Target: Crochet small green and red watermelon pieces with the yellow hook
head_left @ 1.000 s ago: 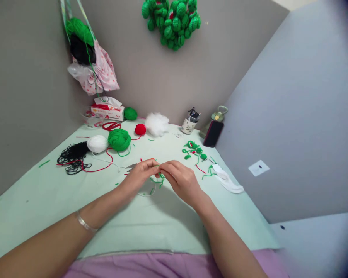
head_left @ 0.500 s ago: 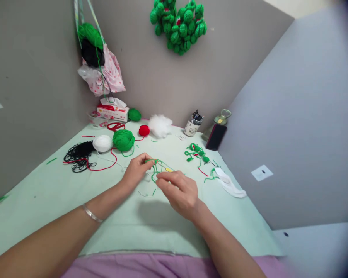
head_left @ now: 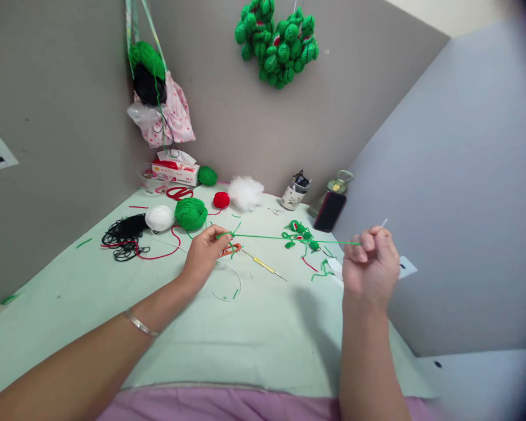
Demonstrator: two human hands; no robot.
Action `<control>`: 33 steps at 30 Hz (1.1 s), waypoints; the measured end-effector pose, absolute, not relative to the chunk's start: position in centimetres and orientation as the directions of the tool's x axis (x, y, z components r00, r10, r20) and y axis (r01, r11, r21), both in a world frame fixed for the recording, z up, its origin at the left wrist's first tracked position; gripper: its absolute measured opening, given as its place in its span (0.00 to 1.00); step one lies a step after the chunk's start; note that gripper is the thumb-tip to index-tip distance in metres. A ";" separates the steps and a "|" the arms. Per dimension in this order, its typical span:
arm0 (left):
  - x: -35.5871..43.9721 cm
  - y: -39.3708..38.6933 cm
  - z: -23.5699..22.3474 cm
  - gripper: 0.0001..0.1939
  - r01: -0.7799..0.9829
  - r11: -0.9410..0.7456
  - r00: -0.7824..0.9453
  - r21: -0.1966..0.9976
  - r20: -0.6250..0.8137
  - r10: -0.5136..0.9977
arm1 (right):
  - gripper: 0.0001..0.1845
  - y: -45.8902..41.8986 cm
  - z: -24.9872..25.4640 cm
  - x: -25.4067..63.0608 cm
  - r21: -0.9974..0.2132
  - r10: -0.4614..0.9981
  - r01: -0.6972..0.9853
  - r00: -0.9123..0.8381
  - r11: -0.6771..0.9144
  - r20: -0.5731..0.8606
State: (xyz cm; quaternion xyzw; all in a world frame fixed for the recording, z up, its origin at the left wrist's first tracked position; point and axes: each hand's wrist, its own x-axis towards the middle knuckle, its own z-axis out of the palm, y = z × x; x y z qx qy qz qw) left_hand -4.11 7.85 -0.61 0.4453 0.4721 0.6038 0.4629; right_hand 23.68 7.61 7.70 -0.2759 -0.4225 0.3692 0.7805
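My left hand (head_left: 204,254) pinches a small green yarn piece (head_left: 232,235) with short loose ends. A taut green strand (head_left: 284,237) runs from it across to my right hand (head_left: 372,260), which is closed in a fist at the right with its back part turned up. A thin pale tip (head_left: 384,222), perhaps of a needle, sticks out above that fist; the rest is hidden. Below the left fingertips lie orange-handled snips (head_left: 231,250), partly covered. A crochet hook with a yellow grip (head_left: 263,265) rests on the table between the hands.
Behind my left hand sit green (head_left: 191,214), white (head_left: 159,218) and red (head_left: 221,200) yarn balls, black yarn (head_left: 125,234) and white stuffing (head_left: 245,194). Small green crocheted pieces (head_left: 304,233), a phone (head_left: 330,211) and a jar (head_left: 294,194) stand at the back right.
My right hand has swung right and up, away from the left, drawing the green strand straight. The hook and snips now show. My left hand keeps its pinch.
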 end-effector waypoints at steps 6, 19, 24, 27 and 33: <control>-3.9 7.6 -0.3 0.07 -0.127 -0.131 -0.192 0.983 0.106 0.976 | 0.06 7.6 7.6 24.3 -0.702 0.743 -0.326 0.511 0.634 0.433; -4.1 8.0 -0.8 0.13 -0.221 -0.098 -0.141 0.970 0.067 0.988 | 0.03 8.0 7.5 25.6 -0.736 0.703 -0.238 0.573 0.634 0.421; -3.2 7.2 -0.7 0.13 -0.256 -0.120 0.022 0.959 0.130 0.991 | 0.07 8.0 5.6 21.5 -0.862 0.848 -0.026 0.200 0.505 0.491; -2.7 6.7 -0.5 0.12 -0.264 -0.173 0.044 0.949 0.191 0.981 | 0.08 7.1 4.4 18.8 -0.845 0.865 0.188 -0.073 0.500 0.496; -2.0 5.8 -0.2 0.11 -0.250 -0.160 0.163 0.955 0.205 0.965 | 0.05 5.6 2.8 15.7 -0.682 0.777 0.374 -0.336 0.629 0.532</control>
